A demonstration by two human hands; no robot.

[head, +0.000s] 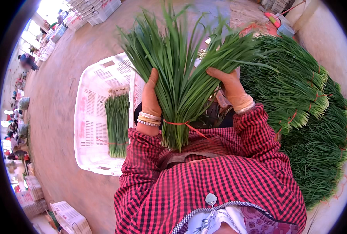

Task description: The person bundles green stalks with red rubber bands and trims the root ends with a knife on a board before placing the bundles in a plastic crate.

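Both my gloved hands grip one bundle of long green leaves, which look like garlic chives (176, 87). On the bundle's left side is my left hand (150, 98), thumb pointing up along the leaves. My right hand (230, 84) clasps the leaves that fan out to the right. An orange-red tie (175, 123) circles the bundle near its cut stems, and its loose end trails to the right. The leaf tips spread apart at the top and are blurred. The stem ends rest close to my checked smock (214, 175).
At my left a white plastic crate (87, 117) holds another tied bundle (117, 125). Many tied bundles (287, 79) are heaped along the wall (328, 38) at right. Stacked crates (94, 11) stand far off at upper left. A person (28, 61) is in the left distance.
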